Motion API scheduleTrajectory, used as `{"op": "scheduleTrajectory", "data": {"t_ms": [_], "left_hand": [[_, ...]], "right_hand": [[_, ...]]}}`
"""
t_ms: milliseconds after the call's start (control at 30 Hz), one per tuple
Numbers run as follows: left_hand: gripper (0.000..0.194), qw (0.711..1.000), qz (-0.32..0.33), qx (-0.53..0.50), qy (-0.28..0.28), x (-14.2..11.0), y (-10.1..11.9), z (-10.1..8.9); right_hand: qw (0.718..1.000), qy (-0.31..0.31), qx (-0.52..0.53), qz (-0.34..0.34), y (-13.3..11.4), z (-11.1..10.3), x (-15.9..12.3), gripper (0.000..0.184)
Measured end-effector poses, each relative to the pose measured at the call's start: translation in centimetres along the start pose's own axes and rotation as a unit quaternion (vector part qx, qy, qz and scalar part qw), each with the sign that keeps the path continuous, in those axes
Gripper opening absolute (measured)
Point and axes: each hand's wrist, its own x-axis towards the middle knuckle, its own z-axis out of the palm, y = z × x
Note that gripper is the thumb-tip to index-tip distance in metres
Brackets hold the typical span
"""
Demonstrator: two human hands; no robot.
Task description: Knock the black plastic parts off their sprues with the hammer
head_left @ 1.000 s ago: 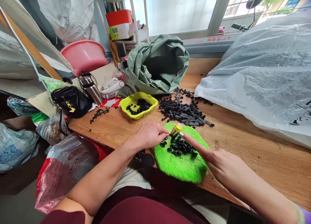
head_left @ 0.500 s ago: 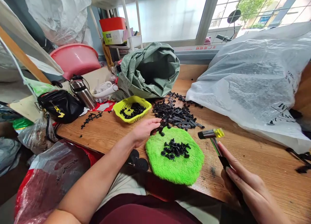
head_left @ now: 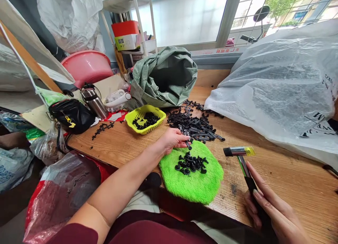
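My left hand (head_left: 174,139) pinches a small black plastic strip (head_left: 188,144) above the far edge of a round green towel pad (head_left: 195,187). Loose black plastic knobs (head_left: 192,163) lie bunched in the middle of that pad. Just beyond my fingers spreads a pile of black plastic strips (head_left: 202,126) on the wooden table. My right hand (head_left: 266,198) is wrapped round the black handle of a small mallet (head_left: 239,151), its head raised to the right of the pad, with one black face and one clear yellow face.
A yellow basket (head_left: 144,129) with black pieces stands left of the pile. Behind it an open green woven sack (head_left: 142,81) lies on its side. A large white plastic bag (head_left: 253,99) covers the back right. A black pouch (head_left: 76,117) and a steel flask (head_left: 95,104) sit at the left.
My left hand has moved right, from the pad's far left edge to beside the pile, and a single strip now shows in its fingers. The mallet has shifted slightly right and down.
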Motion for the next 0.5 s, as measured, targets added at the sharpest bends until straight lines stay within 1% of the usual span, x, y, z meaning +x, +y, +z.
{"op": "scheduleTrajectory", "data": {"t_ms": [100,233,500], "left_hand": [[0.021,1.000,-0.010,0.005,-0.001,0.09,-0.24,0.01],[0.019,1.000,-0.014,0.006,-0.008,0.03,-0.35,-0.09],[0.023,1.000,0.003,0.017,-0.013,0.03,-0.86,-0.27]], "right_hand": [[1.000,-0.002,0.003,0.002,0.07,-0.01,0.02,0.066],[1.000,-0.008,-0.003,-0.003,-0.11,0.07,-0.09,0.068],[0.999,-0.002,-0.038,-0.016,-0.05,0.12,-0.12,0.068]]}}
